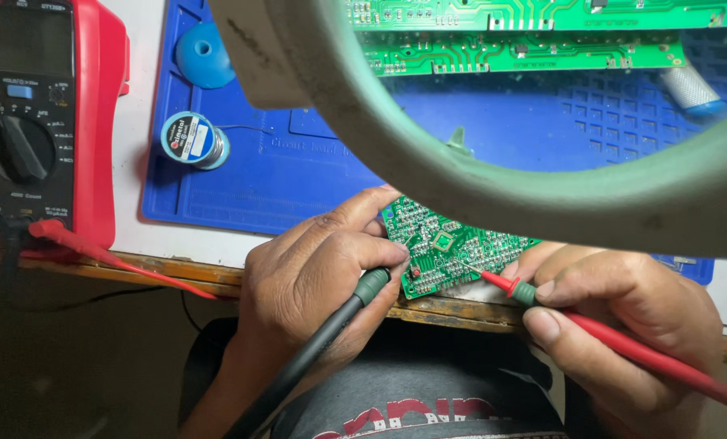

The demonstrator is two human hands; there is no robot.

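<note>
Green circuit board (444,245) lies at lower centre on the bench edge; black probe (331,329) and red probe (607,337) touch it.

Meter screen (20,38): top left corner, on the red-cased multimeter (95,122); dark grey rectangle, blank, partly cut by the frame edge.
Dial markings (23,146): below that screen, small white, yellow and blue print ringed around a black rotary knob.
Spool label (186,138): round, blue with a white ring, on the face of the solder reel lying on the blue mat (298,171), right of the meter.
Packages, signs: none in view.
</note>
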